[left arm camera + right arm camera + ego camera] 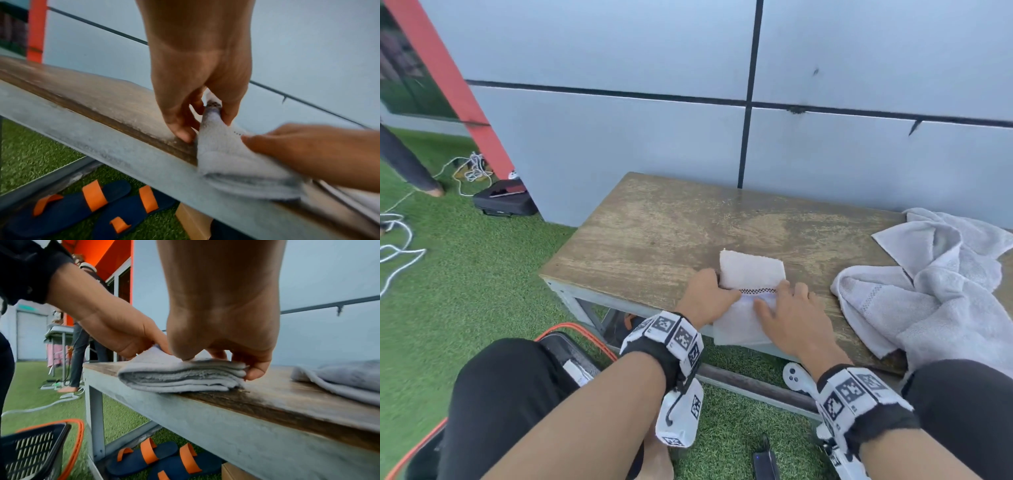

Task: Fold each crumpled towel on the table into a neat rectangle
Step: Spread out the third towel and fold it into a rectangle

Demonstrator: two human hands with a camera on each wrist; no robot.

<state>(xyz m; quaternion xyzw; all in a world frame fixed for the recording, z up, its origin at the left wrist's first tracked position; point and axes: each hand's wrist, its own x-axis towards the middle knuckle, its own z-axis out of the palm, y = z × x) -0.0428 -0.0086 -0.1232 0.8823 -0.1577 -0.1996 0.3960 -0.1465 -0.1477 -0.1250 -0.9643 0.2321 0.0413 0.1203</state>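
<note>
A small white towel (pixel 751 269) with a checkered band lies folded in several layers on the wooden table (pixel 654 233), its near end hanging over the front edge. My left hand (pixel 717 286) pinches the towel's left edge at the band, thumb above and fingers beneath (pixel 209 113). My right hand (pixel 780 298) rests on top of the towel (pixel 176 378), pressing down, with its outer finger against the stack's right side (pixel 222 356). A larger grey towel (pixel 935 291) lies crumpled at the table's right end, apart from both hands.
A panelled wall (pixel 654 120) stands right behind the table. Below it lie blue and orange sandals (pixel 148 459) and a white controller (pixel 796 377). A black basket with an orange rim (pixel 37 449) sits by my left knee. Cables (pixel 397 246) and a black case (pixel 503 202) lie on the grass.
</note>
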